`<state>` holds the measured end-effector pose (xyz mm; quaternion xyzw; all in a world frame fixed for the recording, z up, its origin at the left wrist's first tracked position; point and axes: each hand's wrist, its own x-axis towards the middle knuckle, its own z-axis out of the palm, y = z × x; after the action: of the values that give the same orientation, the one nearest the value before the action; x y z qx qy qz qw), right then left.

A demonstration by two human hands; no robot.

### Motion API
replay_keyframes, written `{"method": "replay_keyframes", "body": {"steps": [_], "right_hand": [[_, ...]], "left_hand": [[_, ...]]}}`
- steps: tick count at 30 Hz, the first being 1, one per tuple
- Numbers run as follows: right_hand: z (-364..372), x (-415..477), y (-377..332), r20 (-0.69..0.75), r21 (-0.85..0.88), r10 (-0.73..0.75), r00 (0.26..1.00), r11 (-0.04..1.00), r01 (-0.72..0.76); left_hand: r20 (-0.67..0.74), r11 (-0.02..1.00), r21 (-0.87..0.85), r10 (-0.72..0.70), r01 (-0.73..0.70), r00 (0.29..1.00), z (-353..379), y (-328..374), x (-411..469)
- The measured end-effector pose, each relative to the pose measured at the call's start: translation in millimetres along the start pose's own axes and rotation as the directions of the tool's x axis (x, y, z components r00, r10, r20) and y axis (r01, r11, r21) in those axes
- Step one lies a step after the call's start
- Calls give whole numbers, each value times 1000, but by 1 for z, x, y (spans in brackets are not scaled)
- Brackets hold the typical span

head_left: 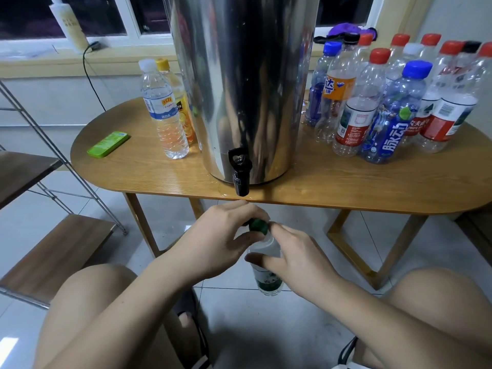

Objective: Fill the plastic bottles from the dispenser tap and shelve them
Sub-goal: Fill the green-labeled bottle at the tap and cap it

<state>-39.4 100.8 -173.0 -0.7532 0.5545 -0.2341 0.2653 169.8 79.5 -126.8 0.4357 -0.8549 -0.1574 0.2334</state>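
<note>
Down below the table (346,187) edge, the left hand (221,235) pinches the green cap (258,226) on a bottle (267,265). The right hand (295,254) curls its fingers round the bottle's top part. The bottle sits below the black tap (241,174) of the shiny dispenser (245,89). The cap may be loose or tight; it is too blurry to tell. Many capped bottles (394,107) stand on the table right of the dispenser. Two bottles (165,110) stand on its left, near a green box (108,144).
</note>
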Motion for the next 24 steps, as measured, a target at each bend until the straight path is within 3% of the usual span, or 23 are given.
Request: {"method": "replay_keyframes", "body": {"steps": [5, 13, 24], "right_hand": [[-11, 3, 7, -62, 146, 16, 998, 989, -7], [-26, 1, 15, -142, 272, 27, 989, 962, 13], [-36, -5, 12, -163, 329, 10, 987, 943, 45]], "left_hand": [[-6, 937, -327, -130, 121, 991, 5, -11, -5], [297, 918, -258, -222, 302, 929, 43, -20, -15], [71, 873, -370, -313, 317, 947, 86, -2, -5]]}}
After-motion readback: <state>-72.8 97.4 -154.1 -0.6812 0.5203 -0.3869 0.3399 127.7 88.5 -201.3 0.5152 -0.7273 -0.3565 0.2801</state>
